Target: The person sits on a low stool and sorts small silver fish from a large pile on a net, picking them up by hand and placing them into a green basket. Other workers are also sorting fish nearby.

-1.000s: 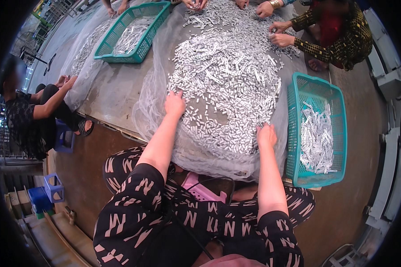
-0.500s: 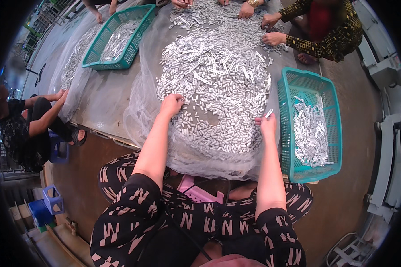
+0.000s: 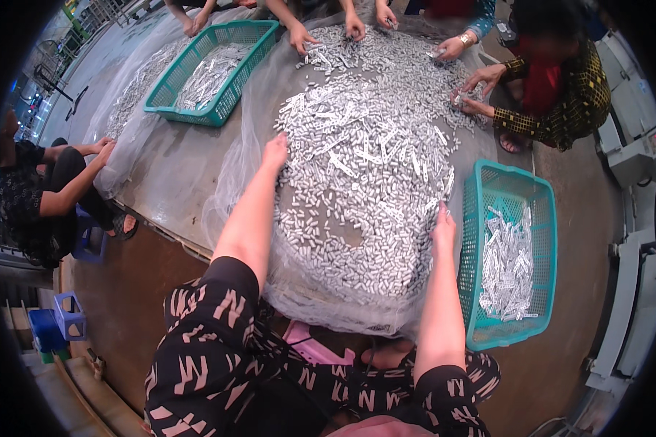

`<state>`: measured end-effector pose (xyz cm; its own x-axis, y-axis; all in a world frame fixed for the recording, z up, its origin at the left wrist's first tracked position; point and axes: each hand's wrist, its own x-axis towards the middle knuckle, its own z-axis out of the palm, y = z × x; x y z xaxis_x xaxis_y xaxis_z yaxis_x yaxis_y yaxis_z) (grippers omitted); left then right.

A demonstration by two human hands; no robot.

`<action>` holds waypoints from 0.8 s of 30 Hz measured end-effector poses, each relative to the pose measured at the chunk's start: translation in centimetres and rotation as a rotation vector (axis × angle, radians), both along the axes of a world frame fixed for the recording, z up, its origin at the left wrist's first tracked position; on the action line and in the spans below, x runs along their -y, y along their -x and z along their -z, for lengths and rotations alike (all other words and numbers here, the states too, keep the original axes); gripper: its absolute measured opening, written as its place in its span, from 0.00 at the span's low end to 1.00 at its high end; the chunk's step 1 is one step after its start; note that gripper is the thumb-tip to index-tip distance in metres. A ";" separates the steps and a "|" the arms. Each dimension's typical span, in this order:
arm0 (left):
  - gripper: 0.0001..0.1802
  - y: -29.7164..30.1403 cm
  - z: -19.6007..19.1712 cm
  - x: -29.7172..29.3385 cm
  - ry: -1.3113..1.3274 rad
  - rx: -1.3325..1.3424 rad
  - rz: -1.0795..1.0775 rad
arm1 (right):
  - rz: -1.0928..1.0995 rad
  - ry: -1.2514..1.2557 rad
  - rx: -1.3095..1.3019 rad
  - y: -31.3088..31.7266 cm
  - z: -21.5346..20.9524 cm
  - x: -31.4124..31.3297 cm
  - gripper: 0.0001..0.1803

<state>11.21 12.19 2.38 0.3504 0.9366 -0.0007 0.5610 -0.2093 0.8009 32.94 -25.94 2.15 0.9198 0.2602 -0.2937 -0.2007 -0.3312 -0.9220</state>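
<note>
A wide heap of small grey-white cylindrical pieces (image 3: 328, 258) covers the table in front of me, with flat white strips with holes (image 3: 386, 142) strewn over it. At the heap's left edge is my left hand (image 3: 275, 153), its fingers drawn together at the pieces; what they hold is hidden. My right hand (image 3: 444, 227) is at the right edge, thumb and fingers closed toward the heap; I cannot make out anything in them. To its right stands a teal plastic basket (image 3: 474, 320) with many flat white strips (image 3: 508, 269) inside.
A second teal basket (image 3: 153, 109) with strips stands at the far left. Co-workers' hands (image 3: 299, 36) work at the far side, and a person in a patterned sleeve (image 3: 514, 120) at the far right. Thin clear sheeting (image 3: 306, 298) lies under the heap. A pink stool (image 3: 317, 349) is below.
My left hand has moved farther along the heap's left edge. My right hand has turned inward, and the strip formerly at its fingertips no longer shows plainly. The whole view has shifted.
</note>
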 end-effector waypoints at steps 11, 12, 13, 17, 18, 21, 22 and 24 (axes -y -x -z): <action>0.24 -6.0 0.8 10.1 -0.013 0.096 0.253 | -0.057 0.117 0.066 4.9 -0.1 -10.0 0.26; 0.23 -5.6 1.5 10.7 0.044 0.171 0.288 | -0.067 0.099 0.061 5.4 0.0 -10.4 0.26; 0.23 -6.5 1.2 12.8 0.124 0.220 0.368 | -0.046 0.094 0.055 5.4 0.8 -9.7 0.26; 0.22 -6.0 0.6 17.0 0.206 0.310 0.537 | -0.097 -0.186 -0.065 8.1 0.9 -9.3 0.26; 0.21 -5.9 0.1 18.0 0.229 0.262 0.561 | -0.122 -0.248 -0.124 8.5 -0.2 -9.0 0.26; 0.20 -5.2 -1.7 20.2 0.281 0.242 0.632 | -0.229 -0.362 -0.204 9.1 -1.6 -6.8 0.28; 0.20 -4.9 -2.1 20.6 0.268 0.278 0.657 | -0.251 -0.321 -0.147 9.3 -1.8 -6.2 0.28; 0.20 -4.0 -3.1 21.0 0.234 0.319 0.677 | -0.286 -0.241 -0.033 9.7 -2.2 -5.6 0.27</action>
